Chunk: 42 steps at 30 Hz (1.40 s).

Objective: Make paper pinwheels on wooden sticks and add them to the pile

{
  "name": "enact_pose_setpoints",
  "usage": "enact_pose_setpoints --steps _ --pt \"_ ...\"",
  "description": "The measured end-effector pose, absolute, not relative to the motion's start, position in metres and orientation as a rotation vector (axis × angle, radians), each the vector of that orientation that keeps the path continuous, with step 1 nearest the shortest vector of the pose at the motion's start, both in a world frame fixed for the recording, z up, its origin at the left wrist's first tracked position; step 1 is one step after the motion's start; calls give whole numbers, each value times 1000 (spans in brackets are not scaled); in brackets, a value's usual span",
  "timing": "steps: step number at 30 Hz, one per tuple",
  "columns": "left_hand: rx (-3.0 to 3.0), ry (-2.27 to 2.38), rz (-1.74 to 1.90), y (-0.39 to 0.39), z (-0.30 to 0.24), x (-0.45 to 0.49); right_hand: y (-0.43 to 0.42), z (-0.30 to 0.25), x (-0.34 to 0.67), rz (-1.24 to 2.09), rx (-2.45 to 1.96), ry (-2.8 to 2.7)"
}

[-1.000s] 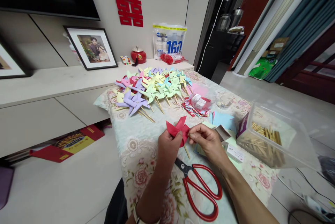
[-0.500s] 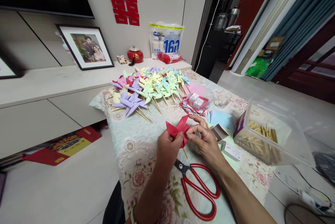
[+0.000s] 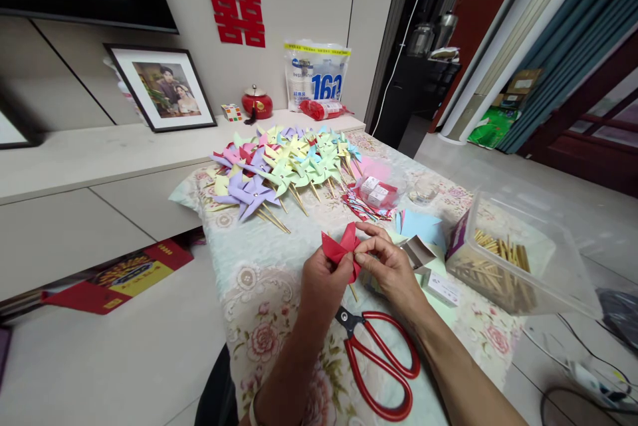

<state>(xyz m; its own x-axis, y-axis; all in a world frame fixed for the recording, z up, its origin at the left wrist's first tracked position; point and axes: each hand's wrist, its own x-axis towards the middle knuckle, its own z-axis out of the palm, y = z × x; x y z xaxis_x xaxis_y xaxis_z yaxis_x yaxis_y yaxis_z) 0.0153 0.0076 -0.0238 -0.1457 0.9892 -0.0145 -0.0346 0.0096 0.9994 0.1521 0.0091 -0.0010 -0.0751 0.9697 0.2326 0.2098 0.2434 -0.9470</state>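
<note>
Left hand (image 3: 321,280) grasps a red paper pinwheel (image 3: 337,250) by its blades, thumb on the near face; right hand (image 3: 391,270) has thumb and forefinger pinched at its centre, and whether a small part sits between those fingertips cannot be told. Pinwheel is held above the table (image 3: 279,260), closer to the near edge than the far edge, with a thin stick (image 3: 353,292) projecting below it. Red-handled scissors (image 3: 381,363) lie toward the near edge, between the forearms, handles nearest the person. Finished pinwheels (image 3: 292,170) in several colours lie massed along the far edge, sticks toward the near side. Clear plastic box (image 3: 558,273) stands at the right edge and contains gold-coloured sticks (image 3: 501,270). Between it and the right hand are an opened small carton (image 3: 419,252) and a small white box (image 3: 440,288); blue paper (image 3: 423,228) lies just beyond the carton.
</note>
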Motion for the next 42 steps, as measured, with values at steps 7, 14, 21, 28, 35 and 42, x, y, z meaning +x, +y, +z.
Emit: enact_pose_setpoints --steps 7,14,21,28,35,42 --pt "1107 1313 1322 8 -27 15 9 -3 153 871 -1186 -1551" --pt "1118 1354 1312 6 -20 14 8 -3 153 847 -1212 -1561" --pt "1168 1403 1308 4 -19 14 8 -3 151 785 -1255 -1591" --pt "1196 1416 1310 4 -24 15 6 -2 147 788 -1268 -1542" --pt "1120 1341 1305 5 -24 16 8 -10 147 958 -1191 -1329" --pt "1032 1240 1281 7 -22 17 8 -6 144 1291 -1026 -1080"
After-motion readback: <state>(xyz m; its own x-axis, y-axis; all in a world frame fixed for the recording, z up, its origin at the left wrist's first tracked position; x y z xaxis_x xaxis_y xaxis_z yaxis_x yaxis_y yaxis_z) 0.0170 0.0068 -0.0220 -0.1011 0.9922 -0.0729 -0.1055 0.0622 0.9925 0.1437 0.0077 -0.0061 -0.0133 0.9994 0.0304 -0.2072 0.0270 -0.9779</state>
